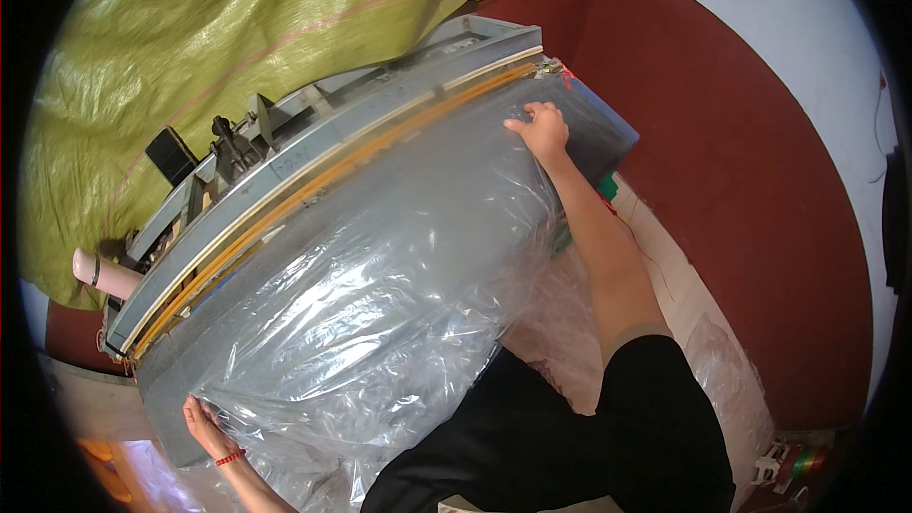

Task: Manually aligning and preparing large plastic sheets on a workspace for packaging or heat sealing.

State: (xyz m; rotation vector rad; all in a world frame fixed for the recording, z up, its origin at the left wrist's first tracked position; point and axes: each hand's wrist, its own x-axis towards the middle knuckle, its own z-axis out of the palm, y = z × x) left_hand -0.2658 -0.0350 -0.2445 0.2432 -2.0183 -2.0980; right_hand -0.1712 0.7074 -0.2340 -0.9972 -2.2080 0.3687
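A large clear plastic sheet [380,275] lies wrinkled and shiny over a long grey machine bed [171,380]. At the near left corner my left hand [203,426], with a red bead bracelet [230,457] at the wrist, is closed in a pinch on the sheet's edge. My right hand [544,133] reaches to the far right end of the bed. Its fingers are curled, with the thumb pointing left, and grip the upper right edge of the sheet. The near part of the plastic drapes in folds against my black clothing.
Along the bed's far side runs a grey metal frame [323,138] with an orange strip [380,138]. A pink bottle [104,274] and a black clamp-like fitting [228,141] stand behind it. A yellow-green woven tarp [256,19] hangs beyond. A red-and-white wall [722,133] rises at right.
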